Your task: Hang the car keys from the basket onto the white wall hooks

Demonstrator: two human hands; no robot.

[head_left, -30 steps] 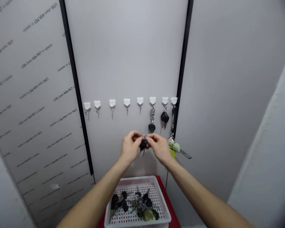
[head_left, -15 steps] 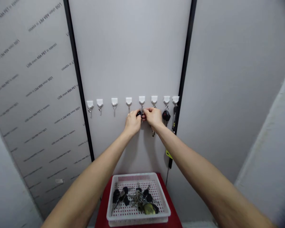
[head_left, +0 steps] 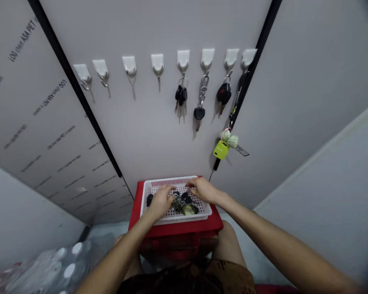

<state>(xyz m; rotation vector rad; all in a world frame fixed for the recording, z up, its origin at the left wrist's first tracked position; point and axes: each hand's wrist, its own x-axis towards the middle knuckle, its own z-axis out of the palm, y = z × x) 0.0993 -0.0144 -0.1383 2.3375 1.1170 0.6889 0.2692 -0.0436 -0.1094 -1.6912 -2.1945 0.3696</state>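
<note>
Over the white plastic basket point(head_left: 145, 195), my left hand point(head_left: 162, 200) hovers with curled, parted fingers and holds nothing visible. My right hand point(head_left: 203, 189) reaches in from the other side, its fingers spread above the keys. Between them lies a pile of keys point(head_left: 178, 201) with metal rings and black heads, along with a yellowish round fob point(head_left: 188, 210). Partly hidden by my left hand are more black-headed keys point(head_left: 149, 199). On the wall above, a bunch of black-headed keys point(head_left: 180, 96) hangs by its ring from a white hook point(head_left: 183, 59).
Beneath the basket is a red-covered stand point(head_left: 178, 230). Further right hang a key on a chain point(head_left: 199, 113), a black car key point(head_left: 223, 94) and a lime-green fob point(head_left: 221, 150). Bare hooks point(head_left: 157, 63) line the left. Wrapped bottles point(head_left: 69, 269) stand on the floor.
Both hands have let go of the black-headed bunch, which now hangs on its hook. They have dropped from the wall to the basket, and the view has tilted downward.
</note>
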